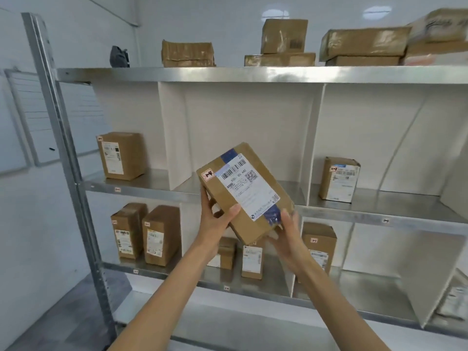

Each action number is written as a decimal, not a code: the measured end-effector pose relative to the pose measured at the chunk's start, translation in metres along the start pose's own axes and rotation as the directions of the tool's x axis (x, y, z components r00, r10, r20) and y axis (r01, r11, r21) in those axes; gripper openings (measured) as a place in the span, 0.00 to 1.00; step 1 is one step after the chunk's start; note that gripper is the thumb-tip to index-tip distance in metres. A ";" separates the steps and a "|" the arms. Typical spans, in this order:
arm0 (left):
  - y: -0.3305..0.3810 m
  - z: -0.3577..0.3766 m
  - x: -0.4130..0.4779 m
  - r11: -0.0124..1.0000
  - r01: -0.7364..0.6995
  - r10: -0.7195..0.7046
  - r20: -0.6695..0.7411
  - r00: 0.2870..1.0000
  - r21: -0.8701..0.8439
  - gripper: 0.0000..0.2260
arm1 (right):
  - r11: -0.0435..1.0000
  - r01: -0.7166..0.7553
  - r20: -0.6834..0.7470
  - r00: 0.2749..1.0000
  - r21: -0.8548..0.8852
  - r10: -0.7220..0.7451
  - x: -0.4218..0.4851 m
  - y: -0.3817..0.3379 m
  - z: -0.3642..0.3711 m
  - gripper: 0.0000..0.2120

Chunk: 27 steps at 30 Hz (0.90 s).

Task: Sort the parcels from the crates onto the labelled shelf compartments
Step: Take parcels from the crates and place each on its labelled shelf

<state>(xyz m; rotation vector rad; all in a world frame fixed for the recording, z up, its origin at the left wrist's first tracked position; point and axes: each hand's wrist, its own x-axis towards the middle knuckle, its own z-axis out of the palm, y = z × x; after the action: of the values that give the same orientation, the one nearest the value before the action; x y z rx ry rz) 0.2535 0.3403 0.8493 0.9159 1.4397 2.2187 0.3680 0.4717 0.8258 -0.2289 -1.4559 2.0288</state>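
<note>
Parcel [244, 192] is held tilted, label up, in front of the shelf [253, 74], before the centre compartment [248, 117] of the middle row. It is gripped at its lower end: left hand [216, 221] curled round the left edge, right hand [287, 239] curled under the lower right corner.

Step judged: label check before placement. The red tag [207, 175] should be matched against the edge tags [117, 190], which are too small to read here. Placement upright and label outward is advised, as the stored boxes [121, 155] are stood.

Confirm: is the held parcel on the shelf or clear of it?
Held clear, tilted: left hand grips the parcel at its left edge, right hand at its lower corner, before the shelf.
</note>
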 end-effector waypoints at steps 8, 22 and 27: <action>-0.007 0.067 0.003 0.953 -0.110 0.023 0.296 0.955 0.282 0.48 | 0.977 0.124 0.106 0.989 -0.175 -0.107 0.001 -0.073 -0.087 0.35; -0.012 0.122 -0.002 0.978 -0.059 -0.016 0.353 0.935 0.200 0.36 | 0.970 0.181 -0.086 0.977 -0.162 -0.196 -0.040 -0.091 -0.129 0.30; -0.019 0.140 -0.009 0.946 -0.112 -0.008 0.366 0.931 0.306 0.31 | 0.953 0.207 -0.192 0.949 -0.222 -0.251 -0.068 -0.093 -0.140 0.29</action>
<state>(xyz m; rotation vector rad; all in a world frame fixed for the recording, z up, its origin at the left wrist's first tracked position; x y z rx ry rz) 0.3539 0.4381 0.8683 1.4022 1.6291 1.7455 0.5243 0.5619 0.8423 -0.3372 -1.4714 1.6183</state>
